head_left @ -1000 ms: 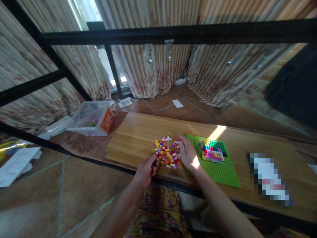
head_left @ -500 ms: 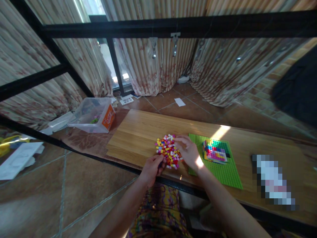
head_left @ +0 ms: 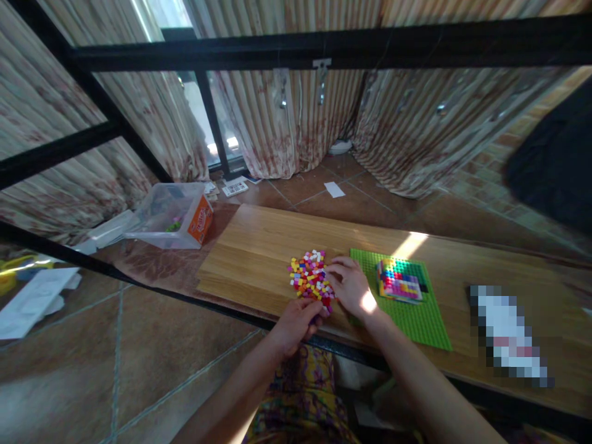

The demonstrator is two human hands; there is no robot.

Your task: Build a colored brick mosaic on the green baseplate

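Note:
A loose pile of small toy building bricks [head_left: 309,274] in many colours lies on the wooden table. My left hand [head_left: 300,322] is at the pile's near edge, its fingers curled and closed; what they hold, if anything, is hidden. Over the right side of the pile reaches my right hand [head_left: 352,287], fingers stretched out and a little apart, the tips among the bricks. Just right of that hand is a green baseplate [head_left: 428,320]. On it stands a block built of multicoloured bricks [head_left: 400,282].
The wooden table [head_left: 259,237] has a dark near edge. Beyond its left end sits a clear plastic box [head_left: 160,209] with an orange label. A pixelated object [head_left: 511,336] lies at the table's right. A black metal bar [head_left: 259,52] crosses before the curtains.
My left hand has shifted right and slightly closer to my right hand, along the pile's near edge. The right hand stays at the pile. The whole view has shifted slightly.

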